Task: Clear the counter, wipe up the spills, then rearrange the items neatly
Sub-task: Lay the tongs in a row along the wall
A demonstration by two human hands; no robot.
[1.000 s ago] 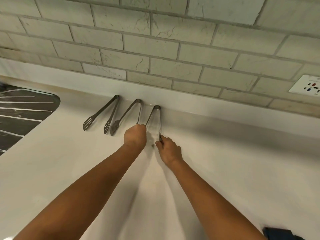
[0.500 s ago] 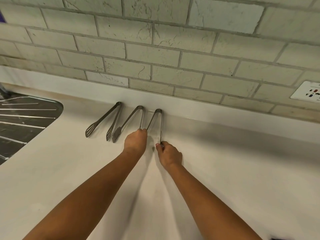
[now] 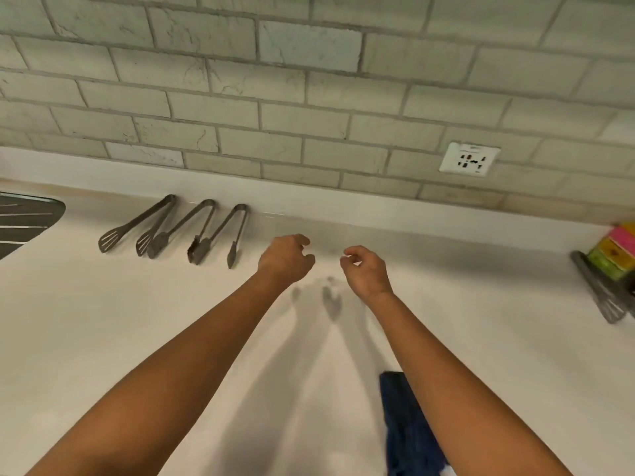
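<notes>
Three pairs of grey metal tongs lie side by side on the white counter [image 3: 103, 338] against the back ledge: the left tongs [image 3: 137, 224], the middle tongs [image 3: 184, 229] and the right tongs [image 3: 233, 231]. My left hand [image 3: 286, 259] hovers just right of them, fingers loosely curled, holding nothing. My right hand [image 3: 366, 269] floats beside it, fingers apart and empty. Both hands are above the counter, apart from the tongs.
A dark blue cloth [image 3: 409, 427] lies near the front edge under my right forearm. Stacked coloured sponges [image 3: 615, 252] and a grey slotted spatula [image 3: 601, 293] sit at far right. A sink drainer [image 3: 24, 218] is at far left, a wall socket [image 3: 470, 159] on the tiles.
Both hands have let go of the right tongs and moved right, away from them. The view has swung right, bringing in the sponges, spatula and cloth.
</notes>
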